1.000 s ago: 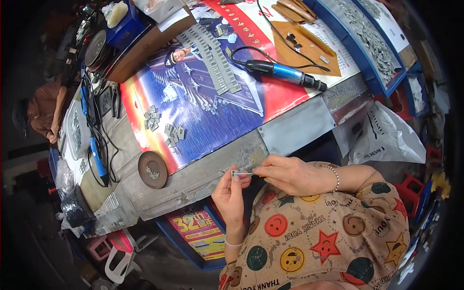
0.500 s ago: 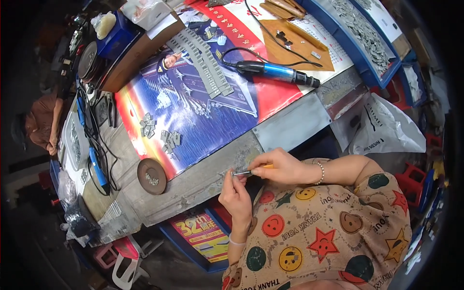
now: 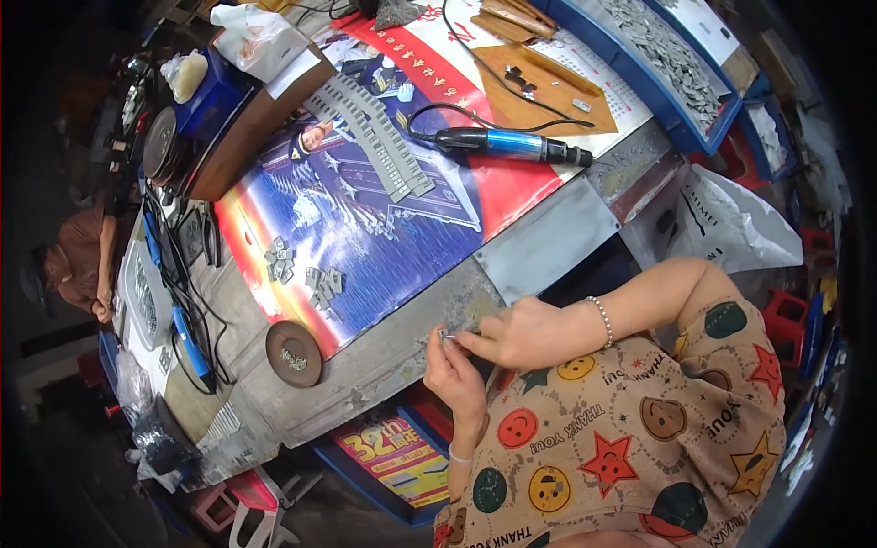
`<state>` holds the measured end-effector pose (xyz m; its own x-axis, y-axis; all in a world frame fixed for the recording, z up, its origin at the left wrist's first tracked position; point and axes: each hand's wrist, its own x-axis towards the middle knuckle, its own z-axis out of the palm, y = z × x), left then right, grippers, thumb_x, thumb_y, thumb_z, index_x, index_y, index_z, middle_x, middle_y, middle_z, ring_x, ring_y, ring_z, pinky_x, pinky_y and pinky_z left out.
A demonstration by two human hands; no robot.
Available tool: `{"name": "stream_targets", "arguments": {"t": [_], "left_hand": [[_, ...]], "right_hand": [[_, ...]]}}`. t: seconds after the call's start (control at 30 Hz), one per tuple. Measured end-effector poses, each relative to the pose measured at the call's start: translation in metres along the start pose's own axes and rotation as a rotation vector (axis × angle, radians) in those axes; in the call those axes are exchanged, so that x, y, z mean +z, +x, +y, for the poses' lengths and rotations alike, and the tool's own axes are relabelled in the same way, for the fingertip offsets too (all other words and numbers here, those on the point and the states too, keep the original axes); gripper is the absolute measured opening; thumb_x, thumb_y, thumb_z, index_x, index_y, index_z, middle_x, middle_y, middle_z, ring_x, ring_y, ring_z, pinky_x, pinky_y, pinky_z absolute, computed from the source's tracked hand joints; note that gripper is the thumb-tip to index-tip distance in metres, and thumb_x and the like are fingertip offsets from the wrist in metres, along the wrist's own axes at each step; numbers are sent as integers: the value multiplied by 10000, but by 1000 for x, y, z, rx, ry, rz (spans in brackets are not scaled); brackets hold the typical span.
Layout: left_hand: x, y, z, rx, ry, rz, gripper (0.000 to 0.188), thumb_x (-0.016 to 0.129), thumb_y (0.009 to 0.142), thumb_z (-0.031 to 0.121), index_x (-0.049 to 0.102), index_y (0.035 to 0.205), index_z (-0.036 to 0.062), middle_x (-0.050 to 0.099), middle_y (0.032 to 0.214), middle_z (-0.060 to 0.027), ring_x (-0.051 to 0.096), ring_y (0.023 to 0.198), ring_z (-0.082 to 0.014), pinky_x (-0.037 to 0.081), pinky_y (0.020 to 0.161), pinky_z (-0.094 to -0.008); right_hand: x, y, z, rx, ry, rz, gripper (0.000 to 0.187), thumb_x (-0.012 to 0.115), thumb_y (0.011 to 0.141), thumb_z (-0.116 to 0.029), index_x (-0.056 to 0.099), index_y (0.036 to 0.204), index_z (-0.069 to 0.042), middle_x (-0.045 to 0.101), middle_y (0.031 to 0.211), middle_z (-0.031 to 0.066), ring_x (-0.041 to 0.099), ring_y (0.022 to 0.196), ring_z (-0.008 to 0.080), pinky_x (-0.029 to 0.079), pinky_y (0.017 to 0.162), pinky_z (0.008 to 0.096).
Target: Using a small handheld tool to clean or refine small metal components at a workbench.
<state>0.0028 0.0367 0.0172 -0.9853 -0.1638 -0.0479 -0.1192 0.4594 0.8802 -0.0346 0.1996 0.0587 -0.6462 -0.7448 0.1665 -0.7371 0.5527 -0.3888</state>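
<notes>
At the table's near edge, my left hand pinches a small pale metal-looking piece between thumb and fingertips. My right hand is closed right beside it, fingertips meeting the left ones. Whatever the right fingers hold is hidden in this view. Left of the hands lies a round brown dish with tiny metal bits in it. Beyond the dish, two loose groups of small grey pieces rest on a glossy poster. Rows of similar grey pieces curve across the poster's far part.
A blue and black electric screwdriver with a cord lies farther back. A blue bin of grey parts stands far right, a white bag below it. More corded tools lie at left. A person in brown sits far left.
The yellow-handled thin tool seen in my right hand no longer shows. My right hand has shifted slightly and turned over the left fingertips. The whole view has moved a little.
</notes>
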Motion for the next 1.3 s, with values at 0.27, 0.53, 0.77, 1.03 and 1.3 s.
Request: {"name": "stream_targets", "arguments": {"t": [0.27,0.53,0.77,1.03,1.3], "left_hand": [[2,-1,-1,-21,-5,-16,221,450,943,33,563,1108,-61,647,774,-142,648,638,-186,505,603,-291],[-2,0,-6,84,86,-24,217,446,941,39,566,1091,-61,642,789,-165,655,689,-232,501,628,-327],[-1,2,-10,34,72,-13,233,450,961,72,571,1111,-57,643,767,-98,610,674,-124,480,619,-263],[4,1,-8,59,14,-8,232,431,962,51,554,1120,-66,642,760,-103,615,615,-108,499,567,-243],[-18,-4,3,-298,-521,-175,272,458,960,64,531,1188,-65,643,867,-108,633,708,-151,522,663,-262]], "right_hand": [[-10,11,12,228,350,-140,354,564,813,-178,615,1144,-63,644,727,131,646,595,265,496,490,352],[-19,12,-6,107,18,-200,364,558,806,-171,620,1135,-29,617,666,165,649,589,262,472,429,356],[-20,21,10,177,231,-253,352,552,797,-170,602,1120,-40,628,653,118,645,589,278,483,474,384],[-3,11,17,413,665,-165,291,585,851,-173,648,1130,-118,686,901,130,663,747,295,504,607,378],[-21,8,22,469,953,-228,303,566,870,-188,624,1114,-18,669,917,196,636,850,348,490,734,382]]}}
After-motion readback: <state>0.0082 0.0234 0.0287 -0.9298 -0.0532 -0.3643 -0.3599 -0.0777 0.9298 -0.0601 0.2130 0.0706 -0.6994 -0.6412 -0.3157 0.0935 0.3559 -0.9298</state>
